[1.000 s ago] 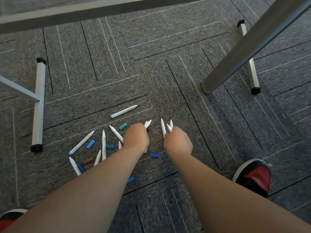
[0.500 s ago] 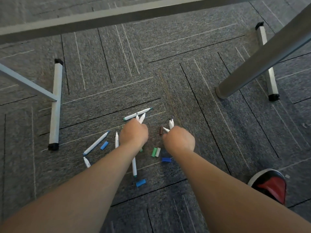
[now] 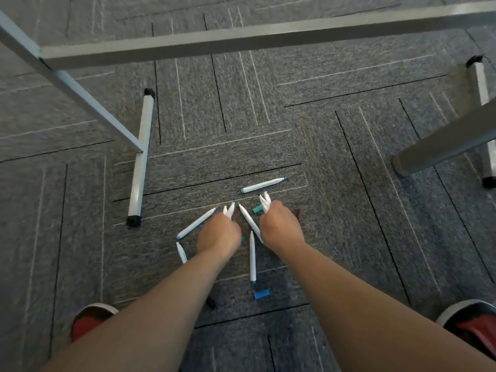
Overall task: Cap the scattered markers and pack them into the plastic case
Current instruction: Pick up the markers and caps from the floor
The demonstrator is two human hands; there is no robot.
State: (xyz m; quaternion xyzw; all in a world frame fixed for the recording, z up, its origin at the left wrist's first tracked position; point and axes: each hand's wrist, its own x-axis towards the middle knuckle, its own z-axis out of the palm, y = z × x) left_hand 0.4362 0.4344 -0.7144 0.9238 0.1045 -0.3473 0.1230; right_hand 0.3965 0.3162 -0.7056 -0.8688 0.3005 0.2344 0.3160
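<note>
The left hand (image 3: 218, 233) and right hand (image 3: 280, 228) each clench a bundle of slim white plastic markers (image 3: 264, 203), tips pointing far. Light, stiff, slick barrels probably slide lengthwise; pinch them mid-barrel.

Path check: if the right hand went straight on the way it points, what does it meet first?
Likely the loose teal cap just ahead of the right hand, then the marker lying beyond it. Depth unclear.
</note>
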